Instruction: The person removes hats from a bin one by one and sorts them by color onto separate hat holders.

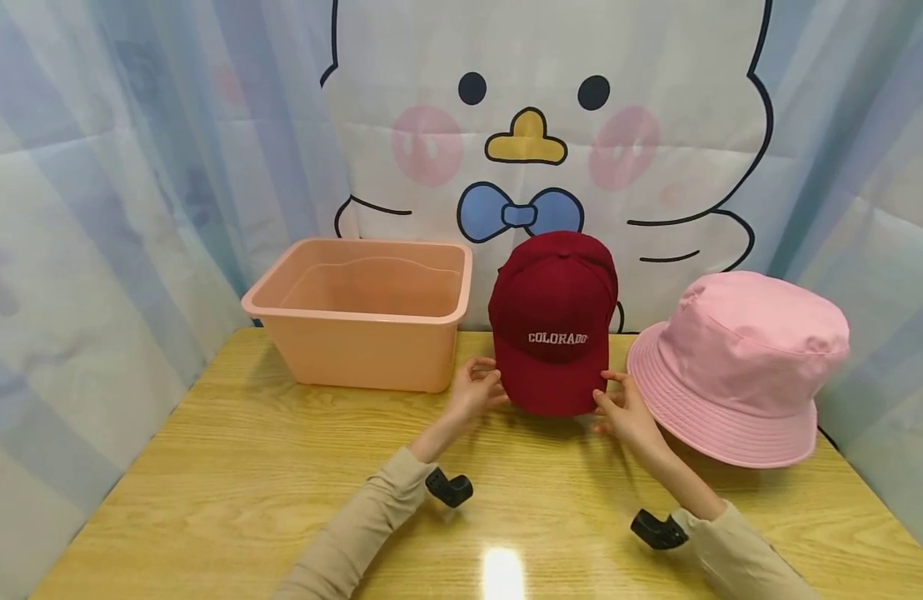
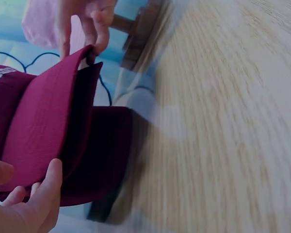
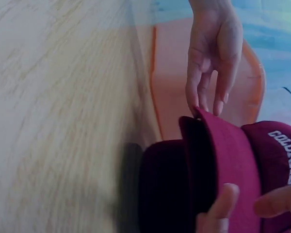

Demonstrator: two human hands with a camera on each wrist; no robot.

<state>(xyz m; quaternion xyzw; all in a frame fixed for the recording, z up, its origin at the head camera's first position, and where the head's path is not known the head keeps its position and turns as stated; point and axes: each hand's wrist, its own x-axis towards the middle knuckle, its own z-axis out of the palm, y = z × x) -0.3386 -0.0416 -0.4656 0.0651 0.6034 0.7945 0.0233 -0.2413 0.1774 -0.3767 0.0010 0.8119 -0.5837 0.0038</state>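
**Two hands hold a red cap by its brim**

Nearest the viewer, two beige sleeves reach forward over a pale wooden table (image 1: 229, 467), each wrist wearing a small black camera mount. At mid-table, the left hand (image 1: 472, 392) pinches the left edge of the brim of a dark red cap (image 1: 555, 321), thumb on one face and fingers on the other. The right hand (image 1: 625, 410) pinches the opposite edge the same way. Held between them, the cap stands with its brim pointing down, crown up, white lettering "COLORADO" facing the viewer. Just right of it, a pink bucket hat (image 1: 739, 362) sits on the table. Left of the cap stands a peach plastic tub (image 1: 364, 354). Behind everything hangs a curtain (image 1: 536, 117) printed with a cartoon duck.
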